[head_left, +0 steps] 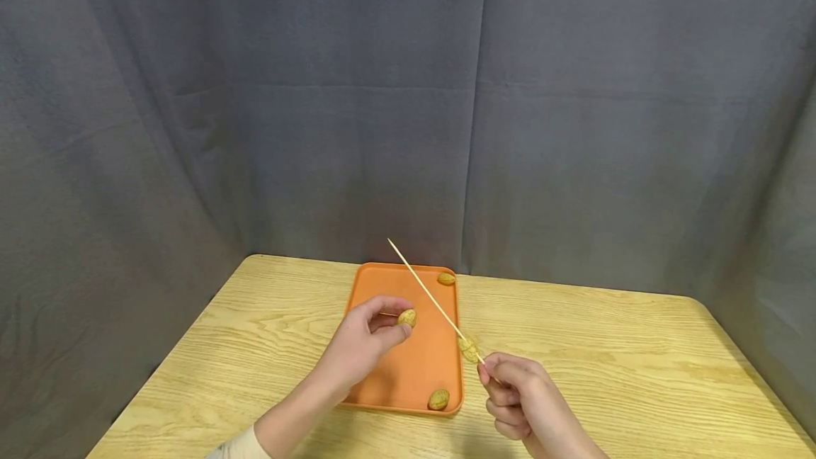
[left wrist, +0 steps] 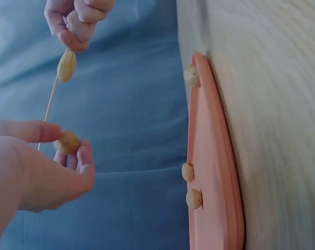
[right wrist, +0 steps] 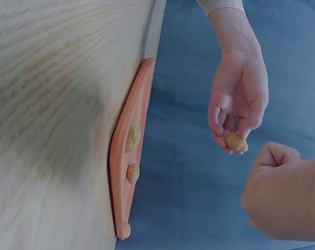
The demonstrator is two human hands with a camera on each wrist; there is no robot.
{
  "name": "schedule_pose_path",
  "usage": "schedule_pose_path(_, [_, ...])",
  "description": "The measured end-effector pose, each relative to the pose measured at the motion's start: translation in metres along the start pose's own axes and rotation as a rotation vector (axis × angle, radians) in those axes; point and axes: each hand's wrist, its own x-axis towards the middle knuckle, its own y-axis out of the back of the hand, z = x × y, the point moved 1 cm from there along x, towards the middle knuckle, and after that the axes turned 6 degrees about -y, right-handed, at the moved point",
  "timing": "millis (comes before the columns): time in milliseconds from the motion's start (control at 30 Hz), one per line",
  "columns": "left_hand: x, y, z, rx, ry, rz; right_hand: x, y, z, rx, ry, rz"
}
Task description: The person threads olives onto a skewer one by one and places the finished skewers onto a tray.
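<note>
In the head view my right hand (head_left: 525, 399) grips a thin pale wooden skewer (head_left: 423, 287) near one end. Its pointed tip slants up and to the left. One wrinkled yellow-brown oval piece (head_left: 468, 349), nut-like or like dried fruit, is threaded on the skewer just above my fingers. My left hand (head_left: 363, 346) pinches another such piece (head_left: 406, 317) between thumb and fingertips, over the tray. In the head view that piece stays apart from the skewer. The right wrist view hides the skewer's held end behind the right hand (right wrist: 282, 195).
An orange tray (head_left: 414, 374) lies on the wooden table (head_left: 574, 331). Similar pieces sit on it, one at the far right corner (head_left: 446, 279) and one at the near right corner (head_left: 438, 399). Three show in the left wrist view, including a middle one (left wrist: 188, 172). Grey curtains (head_left: 357, 126) surround the table.
</note>
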Motion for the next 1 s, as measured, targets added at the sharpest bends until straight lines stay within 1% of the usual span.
schedule_pose_path(67, [0.002,0.004,0.003,-0.076,-0.002,0.040,-0.001,0.000,-0.001,-0.005,-0.001,-0.003])
schedule_pose_path(167, [0.004,0.011,0.007,-0.148,-0.015,0.086,-0.003,0.002,-0.003,-0.011,-0.001,-0.016])
schedule_pose_path(333, [0.007,0.024,0.009,-0.187,-0.037,0.122,-0.004,0.005,-0.004,-0.020,0.003,-0.039])
schedule_pose_path(400, [0.008,0.027,0.010,-0.227,-0.052,0.131,-0.005,0.006,-0.004,-0.019,0.003,-0.042])
schedule_pose_path(467, [0.009,0.029,0.010,-0.298,-0.063,0.145,-0.005,0.007,-0.005,-0.019,0.004,-0.045])
schedule_pose_path(533, [0.011,0.031,0.011,-0.389,-0.070,0.161,-0.005,0.007,-0.005,-0.020,0.003,-0.049])
schedule_pose_path(633, [0.013,0.034,0.011,-0.510,-0.064,0.189,-0.004,0.007,-0.004,-0.025,0.004,-0.051])
schedule_pose_path(833, [0.016,0.040,0.013,-0.660,-0.051,0.231,-0.002,0.007,0.000,-0.044,0.000,-0.073])
schedule_pose_path(1000, [0.019,0.043,0.015,-0.765,-0.081,0.259,-0.002,0.007,0.003,-0.043,-0.008,-0.083])
